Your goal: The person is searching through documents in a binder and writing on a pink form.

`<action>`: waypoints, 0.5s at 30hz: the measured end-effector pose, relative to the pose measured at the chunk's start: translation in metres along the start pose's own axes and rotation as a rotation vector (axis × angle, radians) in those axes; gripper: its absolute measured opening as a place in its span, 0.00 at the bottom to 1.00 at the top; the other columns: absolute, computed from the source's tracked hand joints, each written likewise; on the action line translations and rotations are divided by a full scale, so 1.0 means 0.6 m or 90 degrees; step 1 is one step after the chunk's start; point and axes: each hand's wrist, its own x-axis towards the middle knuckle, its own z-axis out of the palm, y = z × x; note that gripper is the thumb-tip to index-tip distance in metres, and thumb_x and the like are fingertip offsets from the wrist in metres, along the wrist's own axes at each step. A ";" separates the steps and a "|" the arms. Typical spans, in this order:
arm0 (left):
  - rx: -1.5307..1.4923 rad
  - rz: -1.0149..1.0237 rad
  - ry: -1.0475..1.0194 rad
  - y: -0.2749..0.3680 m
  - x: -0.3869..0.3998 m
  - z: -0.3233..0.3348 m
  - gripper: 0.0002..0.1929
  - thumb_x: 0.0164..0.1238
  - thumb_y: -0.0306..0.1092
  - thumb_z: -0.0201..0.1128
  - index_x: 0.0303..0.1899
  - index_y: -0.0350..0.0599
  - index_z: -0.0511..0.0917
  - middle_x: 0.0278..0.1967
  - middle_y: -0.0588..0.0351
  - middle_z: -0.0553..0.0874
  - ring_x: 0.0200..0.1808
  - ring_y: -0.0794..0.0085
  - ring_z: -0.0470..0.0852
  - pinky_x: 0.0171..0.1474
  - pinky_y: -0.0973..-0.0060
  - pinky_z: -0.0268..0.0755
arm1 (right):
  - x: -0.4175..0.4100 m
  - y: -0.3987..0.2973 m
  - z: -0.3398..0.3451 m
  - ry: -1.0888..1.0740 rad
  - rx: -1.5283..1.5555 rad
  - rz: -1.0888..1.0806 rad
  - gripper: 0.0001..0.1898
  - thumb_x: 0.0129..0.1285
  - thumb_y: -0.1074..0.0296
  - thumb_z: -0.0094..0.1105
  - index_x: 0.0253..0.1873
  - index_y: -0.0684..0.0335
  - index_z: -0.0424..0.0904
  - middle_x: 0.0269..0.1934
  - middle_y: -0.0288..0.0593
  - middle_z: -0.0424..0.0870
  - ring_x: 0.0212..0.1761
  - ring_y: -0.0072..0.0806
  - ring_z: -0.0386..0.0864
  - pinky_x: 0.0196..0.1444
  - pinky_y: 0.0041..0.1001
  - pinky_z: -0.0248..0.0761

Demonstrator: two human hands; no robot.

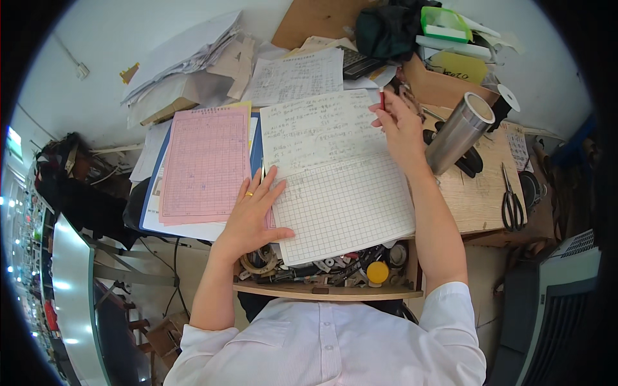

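An open notebook (338, 207) lies before me, its upper page covered in handwriting and its lower page a mostly blank grid. My left hand (256, 212), with a ring on one finger, rests spread at the notebook's left edge, partly over a pink printed form (207, 164). Between the fingers of my right hand (396, 125) is a red pen (382, 99), held above the upper page's right side. The pink form lies on a blue folder (150, 193). Right of my right forearm stands a steel thermos (456, 137).
An open drawer (328, 290) full of small items, with a yellow lid (377, 272), juts out below the notebook. Black scissors (512, 202) lie at the desk's right. Behind are paper stacks (188, 58), a calculator (359, 65) and a cardboard box (444, 84).
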 end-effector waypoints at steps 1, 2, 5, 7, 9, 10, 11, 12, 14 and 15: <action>0.007 0.005 0.004 -0.006 -0.002 0.003 0.49 0.51 0.55 0.77 0.73 0.43 0.66 0.79 0.44 0.55 0.81 0.47 0.48 0.81 0.52 0.36 | 0.003 0.001 -0.001 -0.009 0.014 0.003 0.15 0.70 0.75 0.57 0.59 0.68 0.77 0.40 0.46 0.89 0.34 0.25 0.86 0.40 0.23 0.77; 0.014 0.010 0.008 -0.009 -0.004 0.004 0.48 0.53 0.57 0.75 0.73 0.44 0.67 0.79 0.44 0.55 0.81 0.47 0.49 0.80 0.52 0.37 | 0.005 0.001 -0.001 -0.004 0.017 -0.003 0.15 0.70 0.75 0.57 0.59 0.68 0.77 0.40 0.46 0.89 0.34 0.25 0.86 0.40 0.23 0.77; 0.006 -0.004 0.013 -0.001 0.001 0.007 0.45 0.54 0.55 0.75 0.73 0.46 0.68 0.79 0.45 0.56 0.81 0.46 0.50 0.80 0.52 0.38 | 0.005 0.008 -0.004 -0.024 0.095 0.082 0.13 0.72 0.73 0.57 0.58 0.68 0.78 0.42 0.39 0.87 0.37 0.20 0.83 0.38 0.19 0.72; -0.002 -0.007 0.013 0.003 0.001 0.003 0.45 0.54 0.55 0.75 0.73 0.46 0.68 0.79 0.45 0.57 0.81 0.46 0.50 0.80 0.52 0.38 | 0.009 0.015 -0.005 -0.004 0.130 0.071 0.12 0.68 0.70 0.62 0.51 0.70 0.81 0.35 0.41 0.87 0.34 0.22 0.84 0.38 0.22 0.75; -0.011 -0.009 0.011 0.005 0.003 0.001 0.45 0.54 0.54 0.76 0.73 0.46 0.68 0.79 0.45 0.57 0.81 0.46 0.50 0.80 0.52 0.38 | 0.010 0.020 -0.008 -0.014 0.112 0.071 0.11 0.69 0.69 0.62 0.50 0.70 0.81 0.35 0.38 0.86 0.34 0.19 0.81 0.40 0.20 0.73; -0.022 -0.011 0.015 0.004 0.003 0.002 0.46 0.53 0.54 0.76 0.73 0.46 0.68 0.79 0.45 0.57 0.81 0.46 0.49 0.80 0.52 0.38 | 0.011 0.020 -0.009 -0.028 0.094 0.071 0.10 0.70 0.68 0.62 0.49 0.69 0.82 0.35 0.35 0.84 0.35 0.17 0.78 0.41 0.19 0.71; -0.034 -0.013 0.018 0.004 0.003 0.004 0.46 0.53 0.54 0.76 0.73 0.46 0.68 0.79 0.45 0.57 0.81 0.46 0.49 0.80 0.52 0.38 | 0.008 0.020 -0.009 -0.030 0.083 0.073 0.10 0.70 0.67 0.63 0.47 0.69 0.82 0.34 0.33 0.83 0.35 0.15 0.77 0.40 0.18 0.69; -0.035 -0.018 0.017 0.006 0.003 0.001 0.46 0.53 0.54 0.76 0.73 0.46 0.68 0.79 0.45 0.57 0.81 0.47 0.49 0.80 0.52 0.38 | 0.007 0.011 -0.009 -0.032 0.072 0.074 0.10 0.70 0.66 0.63 0.46 0.69 0.83 0.33 0.32 0.82 0.34 0.14 0.75 0.39 0.17 0.67; -0.040 -0.017 0.015 0.006 0.000 -0.002 0.46 0.54 0.54 0.75 0.73 0.46 0.68 0.79 0.44 0.57 0.81 0.46 0.49 0.80 0.51 0.37 | 0.006 0.002 -0.009 -0.047 0.069 0.094 0.11 0.70 0.65 0.63 0.45 0.69 0.83 0.31 0.31 0.81 0.33 0.13 0.73 0.37 0.16 0.64; -0.044 -0.014 0.014 0.006 0.001 0.000 0.46 0.54 0.54 0.75 0.73 0.46 0.68 0.79 0.44 0.57 0.81 0.46 0.49 0.80 0.51 0.37 | 0.005 0.000 -0.009 -0.047 0.068 0.104 0.11 0.70 0.64 0.63 0.44 0.68 0.83 0.30 0.30 0.80 0.33 0.13 0.72 0.36 0.16 0.63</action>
